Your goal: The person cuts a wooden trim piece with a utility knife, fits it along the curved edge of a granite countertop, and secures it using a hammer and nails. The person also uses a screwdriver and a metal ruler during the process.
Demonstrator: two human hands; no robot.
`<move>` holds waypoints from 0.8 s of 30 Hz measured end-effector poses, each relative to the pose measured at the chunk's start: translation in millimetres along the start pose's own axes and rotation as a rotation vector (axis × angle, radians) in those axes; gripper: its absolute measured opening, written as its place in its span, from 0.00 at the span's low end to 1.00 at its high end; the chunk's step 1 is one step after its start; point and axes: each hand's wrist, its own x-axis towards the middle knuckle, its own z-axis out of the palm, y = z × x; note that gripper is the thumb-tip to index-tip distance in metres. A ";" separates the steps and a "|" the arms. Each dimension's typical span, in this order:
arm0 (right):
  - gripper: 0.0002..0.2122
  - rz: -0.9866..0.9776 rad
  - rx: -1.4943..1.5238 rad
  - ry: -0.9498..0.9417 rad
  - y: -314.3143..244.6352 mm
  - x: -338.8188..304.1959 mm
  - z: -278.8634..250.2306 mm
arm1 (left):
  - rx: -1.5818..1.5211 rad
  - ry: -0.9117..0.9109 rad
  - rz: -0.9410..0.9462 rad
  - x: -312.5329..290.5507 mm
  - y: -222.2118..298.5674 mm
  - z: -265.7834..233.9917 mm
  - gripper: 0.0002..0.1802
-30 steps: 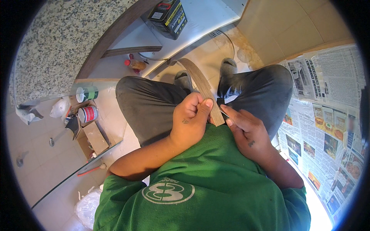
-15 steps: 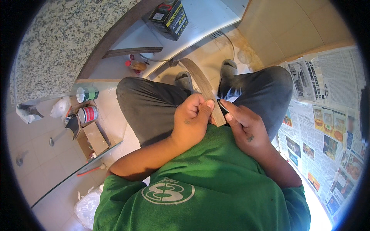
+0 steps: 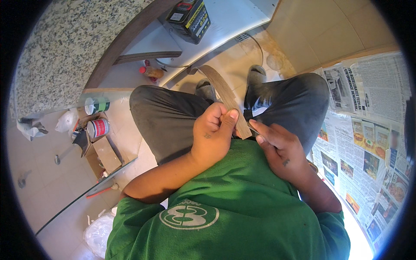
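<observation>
My left hand (image 3: pixel 213 132) pinches a wood-grain edging strip (image 3: pixel 225 94) near its close end, thumb on top. From there the strip runs away between my knees and curls over at its far end. My right hand (image 3: pixel 279 145) is closed just right of the strip's end, around a thin, dark, blade-like tool (image 3: pixel 248 116). Most of that tool is hidden by the fingers, so its exact kind is unclear. The tool lies close beside the strip's right edge; whether they touch I cannot tell.
Ahead, an open cabinet holds a black adhesive tin (image 3: pixel 190 21) and a red-capped bottle (image 3: pixel 151 71). A speckled stone slab (image 3: pixel 65 52) is at upper left. Cans, including a red-labelled one (image 3: pixel 98 128), and a cardboard box (image 3: pixel 107 154) stand left. Newspaper (image 3: pixel 368 143) covers the right side.
My right hand has shifted slightly down and to the right, away from the strip's edge. The left hand still grips the strip, which has moved a little to the left.
</observation>
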 end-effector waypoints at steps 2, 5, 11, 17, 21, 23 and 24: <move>0.17 -0.010 -0.006 0.007 2.1 0.8 2.0 | 0.028 0.007 0.018 -0.5 -0.7 -0.7 0.12; 0.17 -0.003 -0.012 0.003 2.9 2.2 3.0 | 0.027 0.018 0.024 -1.0 -1.7 -0.1 0.12; 0.16 0.003 0.001 0.021 5.0 5.4 7.3 | 0.067 0.002 0.013 -5.7 -3.5 2.3 0.13; 0.17 -0.004 0.028 0.065 7.7 9.5 11.0 | 0.016 -0.014 0.007 -5.3 -2.3 2.9 0.12; 0.17 -0.010 0.016 0.035 4.6 6.9 7.0 | 0.032 -0.012 0.004 -5.1 -2.9 -0.5 0.11; 0.17 -0.001 0.026 0.028 4.3 6.1 6.5 | 0.020 -0.018 -0.003 -5.0 -0.9 0.3 0.11; 0.18 0.005 0.034 0.027 4.9 6.3 7.5 | 0.016 -0.020 -0.005 -4.8 0.0 0.5 0.11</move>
